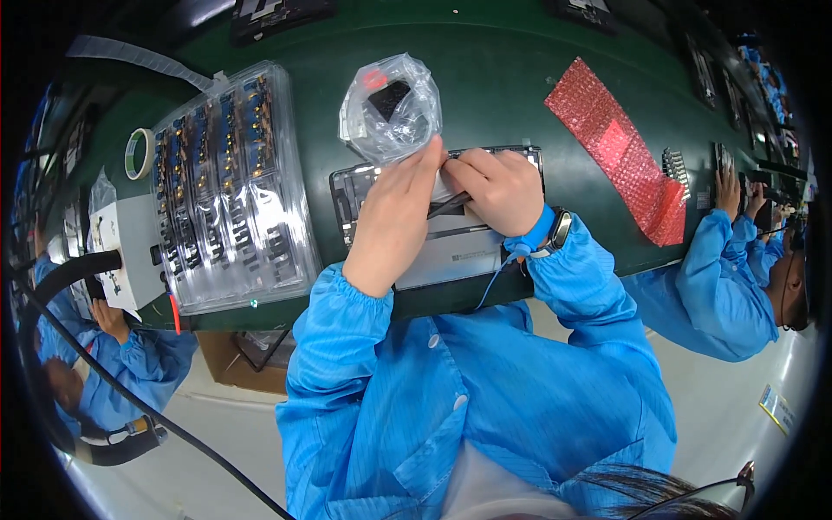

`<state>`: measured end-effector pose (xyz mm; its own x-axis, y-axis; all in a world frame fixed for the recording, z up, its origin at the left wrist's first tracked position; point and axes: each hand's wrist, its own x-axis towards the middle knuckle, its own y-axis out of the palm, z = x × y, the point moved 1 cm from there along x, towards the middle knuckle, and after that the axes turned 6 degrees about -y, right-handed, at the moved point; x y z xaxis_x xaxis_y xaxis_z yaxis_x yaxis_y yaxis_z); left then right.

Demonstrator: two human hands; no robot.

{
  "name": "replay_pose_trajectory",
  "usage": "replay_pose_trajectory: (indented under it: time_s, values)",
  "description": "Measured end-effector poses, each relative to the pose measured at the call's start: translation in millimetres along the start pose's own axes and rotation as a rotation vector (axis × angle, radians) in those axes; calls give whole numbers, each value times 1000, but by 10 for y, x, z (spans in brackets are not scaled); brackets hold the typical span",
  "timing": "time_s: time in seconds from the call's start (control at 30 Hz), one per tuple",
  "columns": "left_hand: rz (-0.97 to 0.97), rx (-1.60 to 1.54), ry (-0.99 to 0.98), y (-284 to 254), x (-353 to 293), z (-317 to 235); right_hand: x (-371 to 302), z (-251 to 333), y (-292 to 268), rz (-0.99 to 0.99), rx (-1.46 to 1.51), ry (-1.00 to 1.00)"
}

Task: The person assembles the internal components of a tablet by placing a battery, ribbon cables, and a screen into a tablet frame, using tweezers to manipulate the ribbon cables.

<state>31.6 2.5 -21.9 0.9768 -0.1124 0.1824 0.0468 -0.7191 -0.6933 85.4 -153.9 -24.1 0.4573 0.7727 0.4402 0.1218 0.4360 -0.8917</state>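
Observation:
A flat opened electronic device (pixel 459 251) with a silver lower panel and dark frame lies in front of me. My left hand (pixel 394 212) rests over its left part with fingers stretched toward the far edge, the fingertips meeting those of my right hand. My right hand (pixel 501 189) is closed around a slim dark tool (pixel 447 205), whose kind I cannot make out. The spot under the fingertips is hidden. Just beyond my left fingers sits a clear plastic bag (pixel 394 108) with a black piece inside. A blue strap (pixel 539 232) circles my right wrist.
Left of the device stands a clear plastic tray (pixel 299 217) of small circuit parts. A tape roll (pixel 139 154) and a white box (pixel 130 247) are farther left. Red bubble wrap (pixel 620 147) lies on the right of the green table (pixel 494 78). Co-workers sit at both sides.

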Motion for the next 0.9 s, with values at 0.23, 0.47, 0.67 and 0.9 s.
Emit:
replay_pose_trajectory:
  time_s: [0.23, 0.47, 0.67, 0.9]
  values:
    - [54, 337, -12, 32, -72, -139, -267, -240, -471, -115, 172, 422]
    - [109, 351, -54, -1, -31, -215, -652, -226, -393, -31, 173, 603]
    - [199, 328, -65, -92, -32, -158, -562, -300, -446, -90, 561, 889]
    - [185, 425, -34, -77, -31, -191, -525, -319, -430, -78, 558, 815]
